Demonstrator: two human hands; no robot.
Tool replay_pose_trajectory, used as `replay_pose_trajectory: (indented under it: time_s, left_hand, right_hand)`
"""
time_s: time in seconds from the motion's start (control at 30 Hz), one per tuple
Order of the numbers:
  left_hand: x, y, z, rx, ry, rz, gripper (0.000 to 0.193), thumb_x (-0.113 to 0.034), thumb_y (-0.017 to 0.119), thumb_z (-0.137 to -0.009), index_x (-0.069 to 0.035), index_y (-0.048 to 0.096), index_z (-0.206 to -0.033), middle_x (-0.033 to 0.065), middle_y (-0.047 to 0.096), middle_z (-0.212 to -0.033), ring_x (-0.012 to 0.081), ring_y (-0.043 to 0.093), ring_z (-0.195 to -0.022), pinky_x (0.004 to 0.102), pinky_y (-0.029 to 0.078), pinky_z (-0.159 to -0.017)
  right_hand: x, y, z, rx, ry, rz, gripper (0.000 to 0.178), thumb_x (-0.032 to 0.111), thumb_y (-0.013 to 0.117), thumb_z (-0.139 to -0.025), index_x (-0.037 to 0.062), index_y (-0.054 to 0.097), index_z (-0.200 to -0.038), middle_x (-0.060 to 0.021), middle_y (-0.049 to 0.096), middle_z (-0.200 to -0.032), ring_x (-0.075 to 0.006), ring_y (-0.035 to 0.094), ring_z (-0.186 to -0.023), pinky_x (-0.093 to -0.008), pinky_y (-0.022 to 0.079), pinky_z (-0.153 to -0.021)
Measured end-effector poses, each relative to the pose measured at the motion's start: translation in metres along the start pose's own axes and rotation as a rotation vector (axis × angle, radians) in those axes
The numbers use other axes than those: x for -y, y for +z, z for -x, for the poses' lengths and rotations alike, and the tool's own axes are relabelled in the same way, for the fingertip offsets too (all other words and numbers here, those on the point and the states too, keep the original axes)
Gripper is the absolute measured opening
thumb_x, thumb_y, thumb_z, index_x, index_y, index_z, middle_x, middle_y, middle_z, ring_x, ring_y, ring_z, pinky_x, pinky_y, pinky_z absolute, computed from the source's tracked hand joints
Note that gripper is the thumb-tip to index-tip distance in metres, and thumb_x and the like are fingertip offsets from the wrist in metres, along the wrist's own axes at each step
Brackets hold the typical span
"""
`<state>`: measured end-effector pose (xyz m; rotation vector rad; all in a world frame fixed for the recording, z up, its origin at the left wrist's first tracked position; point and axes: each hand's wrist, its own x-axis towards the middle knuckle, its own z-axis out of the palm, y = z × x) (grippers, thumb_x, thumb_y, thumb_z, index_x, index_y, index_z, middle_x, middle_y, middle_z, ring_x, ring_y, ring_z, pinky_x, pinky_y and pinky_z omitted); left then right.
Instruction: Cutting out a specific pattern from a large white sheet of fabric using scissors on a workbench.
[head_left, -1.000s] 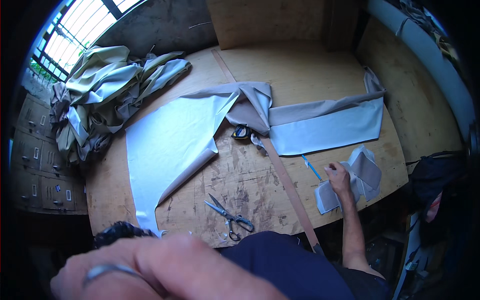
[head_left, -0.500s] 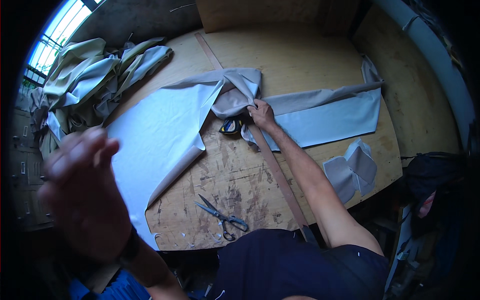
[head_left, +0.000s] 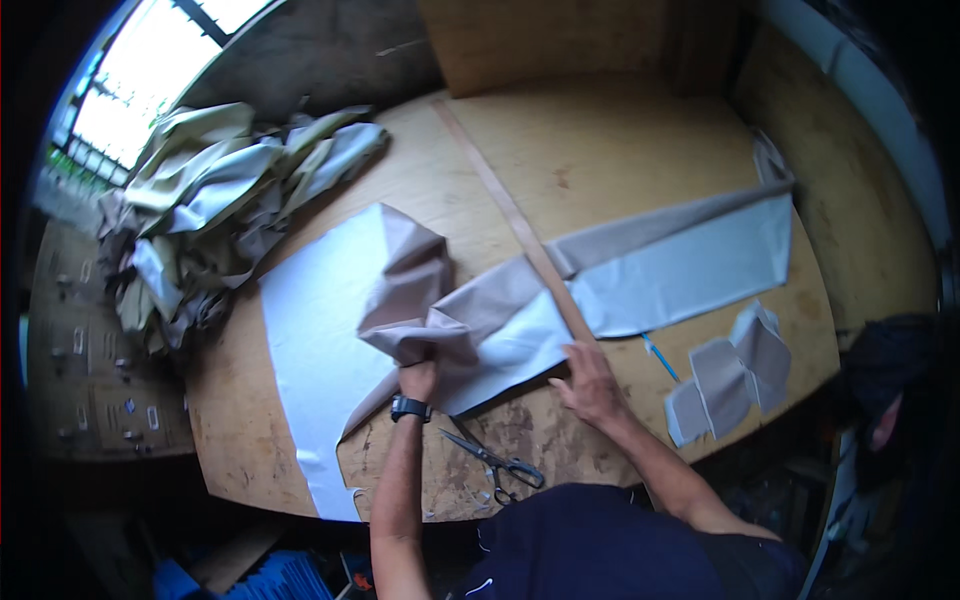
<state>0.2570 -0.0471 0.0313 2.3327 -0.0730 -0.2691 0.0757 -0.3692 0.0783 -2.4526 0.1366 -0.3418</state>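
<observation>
My left hand (head_left: 420, 380), with a dark watch at its wrist, is closed on a bunched fold of the grey-beige fabric (head_left: 405, 290), whose underside is pale blue-white. The rest of that piece lies spread to the left and in a long folded band to the right. My right hand (head_left: 592, 388) is at the near part of a long wooden strip (head_left: 510, 215), its fingers on the strip and the thumb to the left. The strip lies across the top of the fabric band; its near end is hidden by my hand and arm. Black-handled scissors (head_left: 495, 462) lie between my forearms.
A heap of crumpled fabric (head_left: 215, 190) sits at the back left of the wooden table (head_left: 640, 140). Cut fabric pieces (head_left: 730, 375) lie on the right, beside a thin blue pen-like stick (head_left: 660, 355). A drawer cabinet (head_left: 95, 350) stands left of the table.
My left hand has come down from the air onto the fabric and taken hold of it. My right hand has left the fabric for the strip, which now lies over the cloth instead of under it.
</observation>
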Motion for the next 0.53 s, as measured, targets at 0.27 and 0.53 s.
replay_pose_trajectory:
  time_s: [0.27,0.53]
  left_hand:
    - [-0.018,0.053,-0.005,-0.053,0.052,-0.273,0.060,-0.038,0.075,-0.084,-0.006,0.061,-0.133,0.0225,0.064,-0.134,0.0369,0.058,-0.126,0.0460,0.043,-0.109]
    - [-0.026,-0.068,-0.066,-0.252,0.446,-0.092,0.051,-0.040,0.075,-0.089,-0.012,0.065,-0.131,0.0151,0.069,-0.129,0.0286,0.066,-0.121,0.0410,0.051,-0.103]
  right_hand:
    - [-0.075,0.013,0.008,0.111,0.449,0.103,0.064,0.019,0.072,-0.077,0.0029,0.049,-0.134,-0.0231,0.054,-0.119,-0.0439,0.058,-0.111,-0.0546,0.049,-0.095]
    - [-0.106,-0.017,0.037,0.127,0.738,-0.717,0.036,0.019,0.068,-0.082,0.0073,0.067,-0.116,-0.0143,0.070,-0.103,-0.0296,0.069,-0.088,-0.0413,0.056,-0.080]
